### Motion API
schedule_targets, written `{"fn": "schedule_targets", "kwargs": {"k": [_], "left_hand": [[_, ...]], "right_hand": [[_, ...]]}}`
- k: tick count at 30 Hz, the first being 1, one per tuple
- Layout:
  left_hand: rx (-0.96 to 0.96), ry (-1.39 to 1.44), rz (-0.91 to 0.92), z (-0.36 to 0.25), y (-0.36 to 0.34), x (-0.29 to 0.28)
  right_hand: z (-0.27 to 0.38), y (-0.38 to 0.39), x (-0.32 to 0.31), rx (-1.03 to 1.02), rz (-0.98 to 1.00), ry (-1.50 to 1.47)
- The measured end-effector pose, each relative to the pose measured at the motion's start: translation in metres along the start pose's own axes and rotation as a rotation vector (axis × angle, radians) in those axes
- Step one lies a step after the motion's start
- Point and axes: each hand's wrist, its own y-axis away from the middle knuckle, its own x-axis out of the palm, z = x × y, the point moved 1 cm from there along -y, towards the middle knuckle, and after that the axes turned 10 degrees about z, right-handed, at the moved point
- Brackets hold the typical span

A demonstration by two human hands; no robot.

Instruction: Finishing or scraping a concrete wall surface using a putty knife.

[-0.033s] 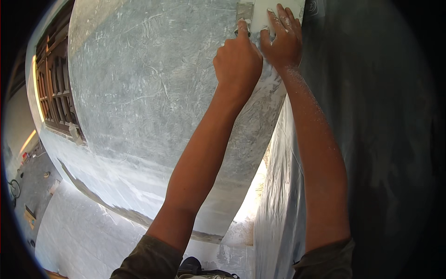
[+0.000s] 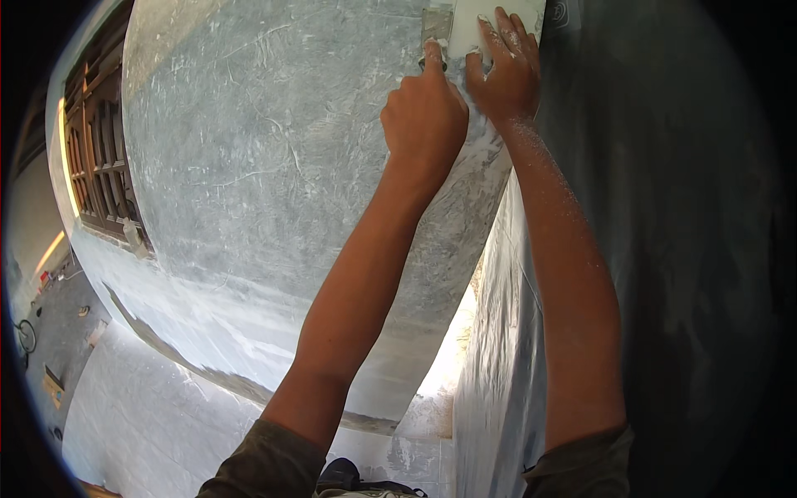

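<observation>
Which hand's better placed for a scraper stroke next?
Left, I'd judge: the left hand grips the scraper, index finger extended along it toward the blade. The right hand is spread over the white board, holding no tool.

A grey floor (image 2: 70,311) stretched along the far left, scattered with small articles: a red object (image 2: 45,279) toward the back, a dark ring-shaped item (image 2: 27,335) near the edge of view, and a small tan object (image 2: 84,311) lying apart from both. Closer in, a flat yellowish-brown piece (image 2: 53,388) rested with a small dark object (image 2: 57,433) nearby, both too small to identify. Beside it, a paler floor section (image 2: 166,423), marked by faint lines, reached toward the bottom centre, where a brownish, dusty patch (image 2: 427,407) lay farther right.
</observation>
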Motion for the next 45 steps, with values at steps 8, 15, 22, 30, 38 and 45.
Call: {"fn": "schedule_targets", "kwargs": {"k": [8, 15, 22, 30, 38, 45], "left_hand": [[-0.006, -0.011, -0.009, -0.004, -0.016, -0.001], [-0.028, -0.019, 0.061, 0.001, 0.001, 0.001], [0.017, -0.006, 0.004, 0.001, -0.01, -0.001], [0.034, 0.008, 0.0, 0.001, -0.02, -0.004], [-0.006, -0.011, 0.065, 0.009, -0.001, -0.002], [0.037, 0.015, -0.028, 0.002, -0.027, -0.005]], "right_hand": [[0.003, 0.0, 0.002, -0.005, 0.001, -0.007], [-0.002, 0.001, 0.001, 0.001, -0.003, 0.004], [0.0, 0.003, 0.003, 0.014, 0.028, 0.043], [0.006, -0.002, 0.0, 0.007, 0.008, -0.013], [-0.003, 0.003, 0.0, 0.008, 0.018, 0.011], [0.002, 0.002, 0.002, 0.016, 0.026, 0.019]]}}
